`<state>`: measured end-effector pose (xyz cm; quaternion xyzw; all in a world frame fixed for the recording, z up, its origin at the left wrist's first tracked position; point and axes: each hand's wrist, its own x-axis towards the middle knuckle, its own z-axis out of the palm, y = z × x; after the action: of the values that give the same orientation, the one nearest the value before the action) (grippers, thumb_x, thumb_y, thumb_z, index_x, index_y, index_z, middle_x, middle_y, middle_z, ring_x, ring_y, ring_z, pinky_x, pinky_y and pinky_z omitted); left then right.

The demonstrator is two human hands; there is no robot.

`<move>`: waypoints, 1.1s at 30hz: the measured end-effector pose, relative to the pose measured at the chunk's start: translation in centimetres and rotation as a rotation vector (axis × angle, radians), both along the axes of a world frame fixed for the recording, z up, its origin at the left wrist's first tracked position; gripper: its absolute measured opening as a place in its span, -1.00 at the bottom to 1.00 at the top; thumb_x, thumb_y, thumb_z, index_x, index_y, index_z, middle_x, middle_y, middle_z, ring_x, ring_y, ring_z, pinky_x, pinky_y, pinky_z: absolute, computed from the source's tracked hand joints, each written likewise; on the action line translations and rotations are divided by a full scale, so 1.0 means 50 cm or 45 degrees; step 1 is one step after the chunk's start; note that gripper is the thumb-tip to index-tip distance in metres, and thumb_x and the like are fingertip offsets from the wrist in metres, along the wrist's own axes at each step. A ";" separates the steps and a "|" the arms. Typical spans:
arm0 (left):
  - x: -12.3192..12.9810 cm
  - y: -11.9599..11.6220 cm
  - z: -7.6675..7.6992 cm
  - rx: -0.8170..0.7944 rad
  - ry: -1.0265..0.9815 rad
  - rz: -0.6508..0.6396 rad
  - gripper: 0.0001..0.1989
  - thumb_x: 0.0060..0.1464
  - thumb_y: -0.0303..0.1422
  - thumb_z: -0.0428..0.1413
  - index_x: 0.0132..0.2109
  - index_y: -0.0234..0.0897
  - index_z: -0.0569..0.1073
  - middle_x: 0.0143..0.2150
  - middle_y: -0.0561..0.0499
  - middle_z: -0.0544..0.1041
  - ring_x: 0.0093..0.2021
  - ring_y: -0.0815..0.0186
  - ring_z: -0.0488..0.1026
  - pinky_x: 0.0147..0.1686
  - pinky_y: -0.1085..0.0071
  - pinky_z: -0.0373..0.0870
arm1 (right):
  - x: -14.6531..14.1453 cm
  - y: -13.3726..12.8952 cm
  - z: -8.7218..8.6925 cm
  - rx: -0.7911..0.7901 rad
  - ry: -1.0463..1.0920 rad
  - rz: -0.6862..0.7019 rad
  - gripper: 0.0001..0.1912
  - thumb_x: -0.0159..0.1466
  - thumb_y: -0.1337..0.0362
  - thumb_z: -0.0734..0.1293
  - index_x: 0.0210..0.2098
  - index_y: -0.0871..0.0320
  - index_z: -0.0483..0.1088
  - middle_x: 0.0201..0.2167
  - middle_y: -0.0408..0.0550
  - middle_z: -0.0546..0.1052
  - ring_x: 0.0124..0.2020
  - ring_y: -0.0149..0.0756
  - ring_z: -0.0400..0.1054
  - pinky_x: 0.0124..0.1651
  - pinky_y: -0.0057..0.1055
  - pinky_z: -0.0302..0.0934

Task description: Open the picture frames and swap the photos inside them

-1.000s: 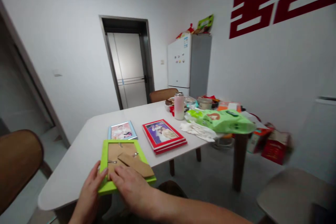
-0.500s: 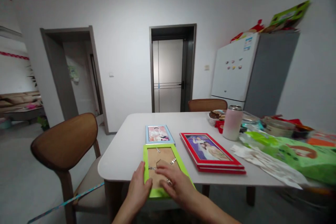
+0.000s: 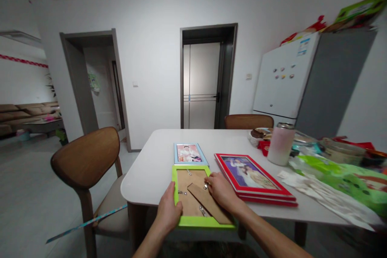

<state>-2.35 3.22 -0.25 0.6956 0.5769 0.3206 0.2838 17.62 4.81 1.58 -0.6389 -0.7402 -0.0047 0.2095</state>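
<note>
Right hand (image 3: 222, 189) has shifted from the lower middle of the backing board (image 3: 186, 181) to its right edge, and the support leg (image 3: 211, 204) now shows, slanting toward the near right corner. I find the green frame (image 3: 196, 221) back side up at the near side of the table (image 3: 145, 169), its lower end appearing to project past the edge. The hands are apart from each other: the left hand (image 3: 169, 206) is clamped on the frame's left side, thumb on top; the right has its fingertips at the right-hand clip (image 3: 206, 186), and I cannot tell whether they pinch it or only press.

For sound work on the clip, I judge that the left grip should stay firm, the push should run flat along the board rather than downward, and the leg should be kept from catching the wrist. Pressing on the overhanging end could tip the frame.

Clearance: the far edge meets or nearly meets the blue frame (image 3: 175, 154), so I see little room forward. To the right, the red frames (image 3: 266, 194) sit close to the working hand and forearm. Bare table lies left of the frame, offering the best room for sliding.
</note>
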 end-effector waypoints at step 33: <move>0.001 0.011 -0.008 0.023 -0.071 -0.029 -0.32 -0.24 -0.56 -0.02 0.13 -0.36 0.09 0.14 -0.04 0.17 0.12 0.27 0.09 0.08 0.50 -0.06 | -0.099 0.102 -0.007 -0.162 0.344 -0.107 -0.72 0.19 0.21 0.15 -0.12 0.15 0.25 -0.10 -0.04 0.32 -0.18 -0.33 0.26 -0.16 -0.27 0.21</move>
<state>-2.32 3.76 -0.67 0.6953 0.5580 0.3419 0.2971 12.69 9.93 1.26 -0.6761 -0.6766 0.1195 0.2661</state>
